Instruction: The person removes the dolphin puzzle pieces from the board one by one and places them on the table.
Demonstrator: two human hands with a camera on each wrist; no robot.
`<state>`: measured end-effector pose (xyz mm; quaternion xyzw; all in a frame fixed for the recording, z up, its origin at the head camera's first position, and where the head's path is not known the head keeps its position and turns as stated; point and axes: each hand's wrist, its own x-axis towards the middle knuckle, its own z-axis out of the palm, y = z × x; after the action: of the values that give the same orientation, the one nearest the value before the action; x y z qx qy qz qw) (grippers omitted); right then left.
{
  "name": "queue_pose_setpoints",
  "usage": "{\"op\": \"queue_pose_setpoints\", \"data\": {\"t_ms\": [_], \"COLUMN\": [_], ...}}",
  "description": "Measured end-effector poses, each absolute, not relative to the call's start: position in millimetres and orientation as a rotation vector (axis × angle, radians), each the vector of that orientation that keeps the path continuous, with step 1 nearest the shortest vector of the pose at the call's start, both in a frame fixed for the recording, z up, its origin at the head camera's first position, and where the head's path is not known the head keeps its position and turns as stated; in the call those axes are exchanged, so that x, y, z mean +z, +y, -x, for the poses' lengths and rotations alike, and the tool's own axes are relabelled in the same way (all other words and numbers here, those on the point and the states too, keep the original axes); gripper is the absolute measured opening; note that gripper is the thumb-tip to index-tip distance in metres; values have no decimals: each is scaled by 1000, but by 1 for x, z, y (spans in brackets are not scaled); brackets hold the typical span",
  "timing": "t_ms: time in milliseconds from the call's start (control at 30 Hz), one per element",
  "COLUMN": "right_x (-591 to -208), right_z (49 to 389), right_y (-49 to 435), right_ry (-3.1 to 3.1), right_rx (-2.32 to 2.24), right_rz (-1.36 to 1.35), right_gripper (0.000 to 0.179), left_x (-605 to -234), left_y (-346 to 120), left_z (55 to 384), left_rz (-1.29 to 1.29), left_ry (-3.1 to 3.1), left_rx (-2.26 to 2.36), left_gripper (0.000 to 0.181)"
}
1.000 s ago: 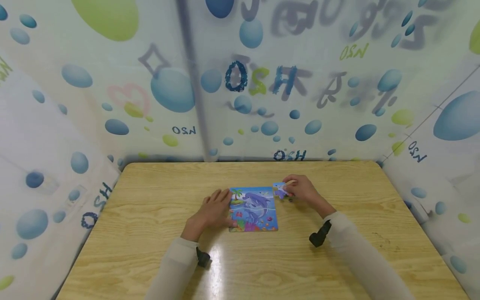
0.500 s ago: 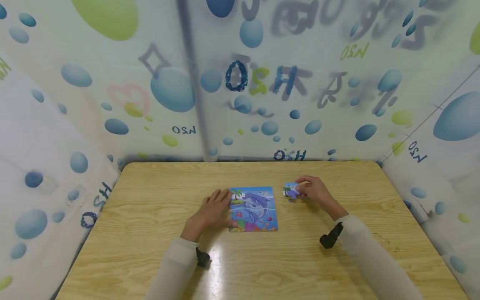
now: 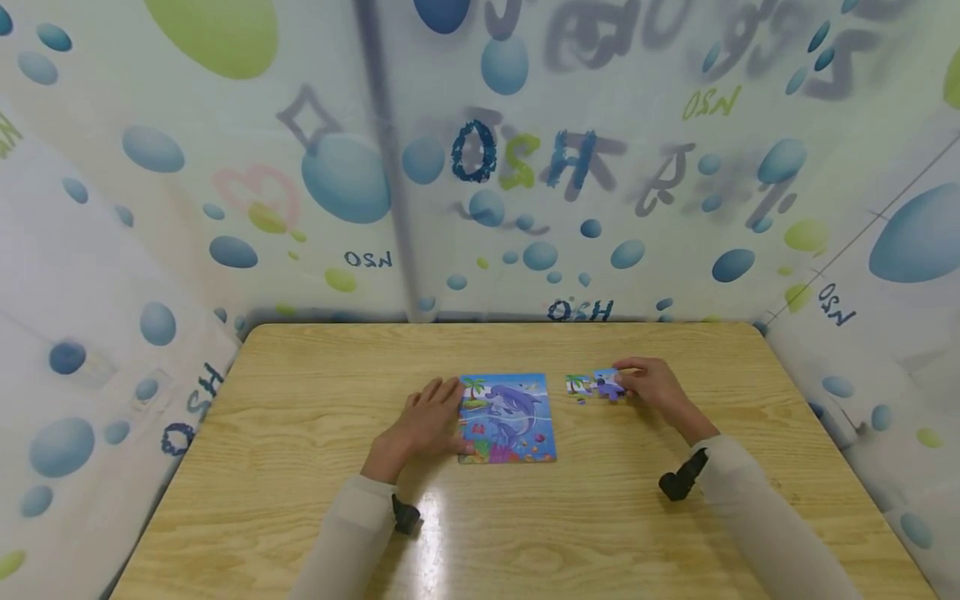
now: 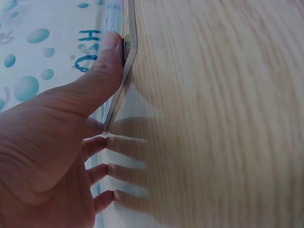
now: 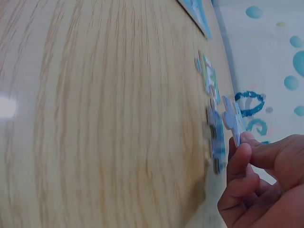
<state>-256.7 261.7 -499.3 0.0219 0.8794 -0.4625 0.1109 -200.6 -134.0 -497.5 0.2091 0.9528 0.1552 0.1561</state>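
A square dolphin jigsaw puzzle (image 3: 517, 408) lies flat on the table, its picture covered in sea creatures and a palm tree. My left hand (image 3: 431, 423) rests along its left edge, thumb (image 4: 102, 66) laid over the near corner and the other fingertips down on the wood. To the right of the puzzle, my right hand (image 3: 656, 390) pinches a blue and purple jigsaw piece (image 5: 232, 121) between thumb and finger, tilted above the table. Beside it lies a palm-tree jigsaw piece (image 3: 577, 384). In the right wrist view, another blue piece (image 5: 217, 137) lies below the held one.
The wooden table (image 3: 300, 467) backs onto a pale wall (image 3: 480, 275) printed with bubbles and lettering. Similar walls close in the left and right sides. A tiny bit of puzzle (image 3: 581, 402) sits just in front of the palm-tree piece.
My right hand has carried its jigsaw piece to the right, away from the puzzle, and the palm-tree piece has come into view. The left hand has stayed where it was.
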Motion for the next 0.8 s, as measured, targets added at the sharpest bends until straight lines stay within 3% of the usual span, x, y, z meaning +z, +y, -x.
{"op": "queue_pose_setpoints", "data": {"t_ms": [800], "right_x": [-502], "right_z": [251], "right_y": [302], "right_ry": [2606], "right_rx": [-1333], "right_rz": [-143], "right_gripper": [38], "left_x": [-496], "left_y": [-134], "left_z": [201], "left_rz": [-598], "left_ry": [2725], "left_rx": [440], "left_gripper": [105]}}
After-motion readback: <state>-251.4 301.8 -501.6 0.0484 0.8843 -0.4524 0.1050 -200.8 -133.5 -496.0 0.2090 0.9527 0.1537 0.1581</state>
